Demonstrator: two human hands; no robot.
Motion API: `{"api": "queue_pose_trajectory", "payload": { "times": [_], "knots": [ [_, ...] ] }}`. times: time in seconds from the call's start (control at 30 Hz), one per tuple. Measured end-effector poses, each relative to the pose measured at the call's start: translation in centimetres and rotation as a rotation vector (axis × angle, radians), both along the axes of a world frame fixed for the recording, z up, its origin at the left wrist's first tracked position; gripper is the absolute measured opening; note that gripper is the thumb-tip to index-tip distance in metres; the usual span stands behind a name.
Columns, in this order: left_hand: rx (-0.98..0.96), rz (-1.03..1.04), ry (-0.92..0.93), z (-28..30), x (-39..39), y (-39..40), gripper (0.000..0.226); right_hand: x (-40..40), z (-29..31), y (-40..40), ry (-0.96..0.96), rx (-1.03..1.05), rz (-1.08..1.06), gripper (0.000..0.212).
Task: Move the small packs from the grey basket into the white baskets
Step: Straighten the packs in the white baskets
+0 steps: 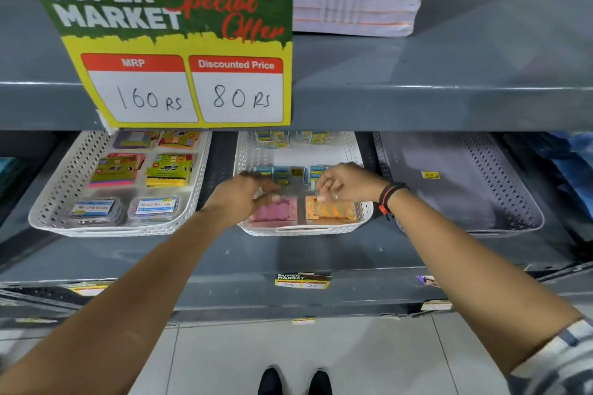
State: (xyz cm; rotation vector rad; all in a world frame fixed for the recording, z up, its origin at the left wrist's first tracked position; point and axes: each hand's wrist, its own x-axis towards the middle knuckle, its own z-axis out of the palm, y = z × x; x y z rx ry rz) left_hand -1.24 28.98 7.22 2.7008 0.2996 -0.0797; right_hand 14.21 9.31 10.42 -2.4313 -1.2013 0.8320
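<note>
Middle white basket (361, 151) holds small packs (280, 174); grey basket (513, 183) holds one yellow pack (430, 175). Both hands over the middle basket: left hand (244, 199) blurred, grip unclear; right hand (345, 183) pinches narrow, contents unclear.

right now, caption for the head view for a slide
Both hands, left and right, arrange small packs in the middle white basket, with one lone pack left in the grey basket.

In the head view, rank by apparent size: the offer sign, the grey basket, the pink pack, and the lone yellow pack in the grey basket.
1. Offer sign, though it hangs nearer the camera.
2. Grey basket.
3. Pink pack, partly hidden by the left hand.
4. Yellow pack.
</note>
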Motion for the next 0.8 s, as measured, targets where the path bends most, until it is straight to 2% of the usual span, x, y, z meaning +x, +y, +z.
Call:
{"api": "queue_pose_trajectory", "payload": {
  "times": [0.07, 0.13, 0.23, 0.3, 0.47, 0.8],
  "knots": [
    [-0.041, 0.034, -0.117, 0.3, 0.6, 0.7, 0.033, 0.8, 0.0, 0.1, -0.077, 0.133, -0.088, 0.034],
    [0.002, 0.030, -0.099, 0.3, 1.5, 1.4, 0.036, 1.6, -0.3, 0.3, -0.146, 0.174, -0.111, 0.041],
    [0.082, -0.023, 0.080, 0.0, 2.7, 1.9, 0.055, 2.2, -1.3, 1.2, -0.210, 0.018, -0.026, 0.065],
    [0.121, -0.051, 0.127, -0.2, 3.5, 2.0, 0.065, 2.4, -1.8, 1.8, -0.191, -0.082, -0.005, 0.075],
    [0.168, -0.044, 0.180, -0.4, 4.6, 1.9, 0.078, 2.6, -2.8, 2.9, -0.270, -0.208, 0.034, 0.074],
    [0.212, -0.033, 0.147, -0.4, 4.6, 1.6, 0.073, 2.4, -3.2, 3.3, -0.395, -0.194, 0.083, 0.071]
  ]
}}
